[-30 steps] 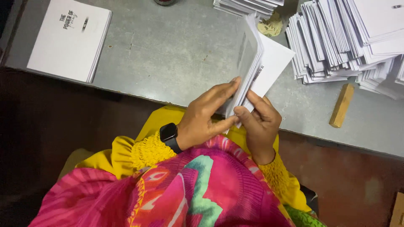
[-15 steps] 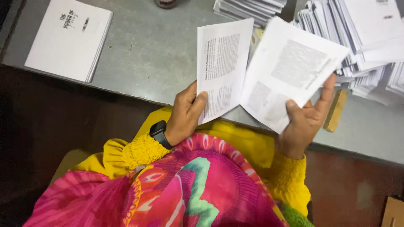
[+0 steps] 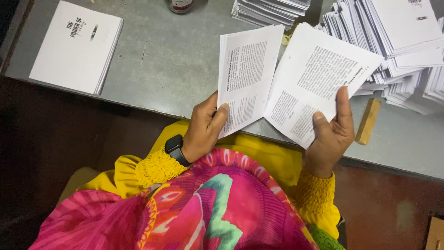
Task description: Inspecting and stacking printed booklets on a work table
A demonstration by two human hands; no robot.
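Looks like a print-shop or bindery workbench. Grey metal table (image 3: pixel 162 55) crowded with fanned stacks of folded white printed sheets (image 3: pixel 393 51), one finished white booklet (image 3: pixel 76 46) lying apart, and a small wooden block (image 3: pixel 367 121) near the table's front edge.

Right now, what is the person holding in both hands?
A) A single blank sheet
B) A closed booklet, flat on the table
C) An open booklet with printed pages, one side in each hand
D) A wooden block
C: the left hand pinches the left page and the right hand the right page of the open booklet, raised above the table edge.
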